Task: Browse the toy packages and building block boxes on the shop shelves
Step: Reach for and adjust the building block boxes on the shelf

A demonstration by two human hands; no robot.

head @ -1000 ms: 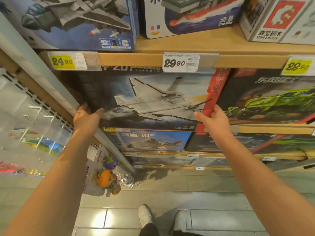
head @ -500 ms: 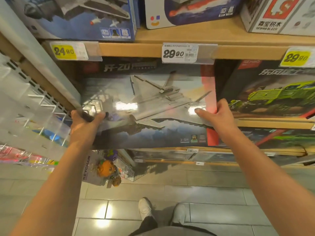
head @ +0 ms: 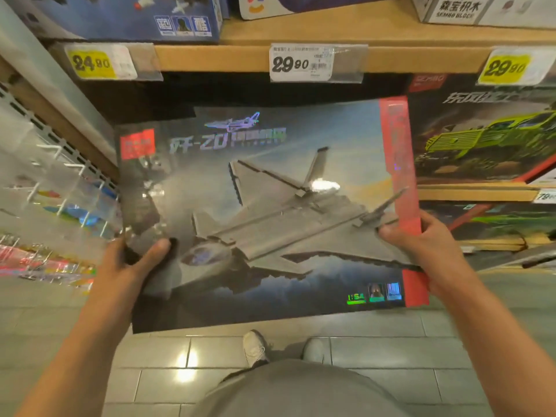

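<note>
Setting: shop aisle, tiled floor (head: 376, 350) beneath your hands, wooden shelf (head: 228, 57) above them.
Change: fighter-jet box (head: 270, 212), a second ago upright in the shelf bay, now out and tilted face-up toward you; judged, this box is being inspected, browsing well underway.
Left hand (head: 132, 266): grips the box's left edge, thumb on its face.
Right hand (head: 427, 245): pinches the red right edge.
Count: one box held; one green-vehicle box (head: 487, 139) beyond your right hand; three price tags (head: 301, 63) above.
</note>
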